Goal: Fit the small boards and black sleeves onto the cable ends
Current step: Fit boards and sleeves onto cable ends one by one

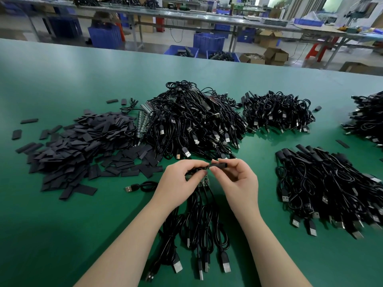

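My left hand (182, 180) grips a bunch of black USB cables (199, 235) by their ends, where small green boards (202, 181) show under the fingers. The cables hang down toward me, plugs lying on the green table. My right hand (236, 179) pinches a black sleeve (217, 165) between thumb and forefinger, held level right at the left hand's fingertips. A heap of flat black sleeves (83, 146) lies at the left. A strip of small boards (143, 119) lies at the edge of the big cable heap (194, 121).
Smaller cable piles sit at back right (277, 112) and far right (366, 119). A pile of cables with sleeves fitted (325, 187) lies at the right. One loose USB cable (141, 186) rests left of my hands. Beyond the table edge stand benches, blue crates and cardboard boxes.
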Demonstrator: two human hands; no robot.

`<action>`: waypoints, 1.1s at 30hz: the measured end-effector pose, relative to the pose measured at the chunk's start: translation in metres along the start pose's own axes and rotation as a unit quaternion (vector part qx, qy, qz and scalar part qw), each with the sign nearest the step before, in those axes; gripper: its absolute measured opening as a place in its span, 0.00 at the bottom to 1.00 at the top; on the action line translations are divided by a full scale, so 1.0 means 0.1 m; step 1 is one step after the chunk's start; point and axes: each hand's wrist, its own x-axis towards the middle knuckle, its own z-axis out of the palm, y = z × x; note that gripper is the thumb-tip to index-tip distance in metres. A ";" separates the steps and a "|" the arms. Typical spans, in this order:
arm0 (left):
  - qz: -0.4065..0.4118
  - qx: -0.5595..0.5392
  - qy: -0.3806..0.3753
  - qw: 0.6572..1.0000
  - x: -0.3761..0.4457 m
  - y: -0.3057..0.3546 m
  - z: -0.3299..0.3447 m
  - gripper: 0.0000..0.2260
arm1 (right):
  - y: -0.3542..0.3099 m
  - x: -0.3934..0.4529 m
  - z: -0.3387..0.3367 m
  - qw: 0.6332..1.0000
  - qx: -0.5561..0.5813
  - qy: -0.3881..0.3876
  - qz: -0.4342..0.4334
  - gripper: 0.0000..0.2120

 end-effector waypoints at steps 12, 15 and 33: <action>-0.015 -0.031 -0.005 0.999 0.00 0.00 -0.01 0.12 | 0.03 0.06 -0.06 0.995 0.048 -0.053 0.075 0.10; -0.034 -0.046 0.011 0.998 0.00 0.00 -0.01 0.12 | 0.03 0.05 -0.06 0.994 0.058 -0.046 0.080 0.11; -0.020 -0.008 0.008 1.000 -0.01 0.04 -0.04 0.05 | 0.06 0.03 -0.02 0.991 0.093 -0.046 0.088 0.08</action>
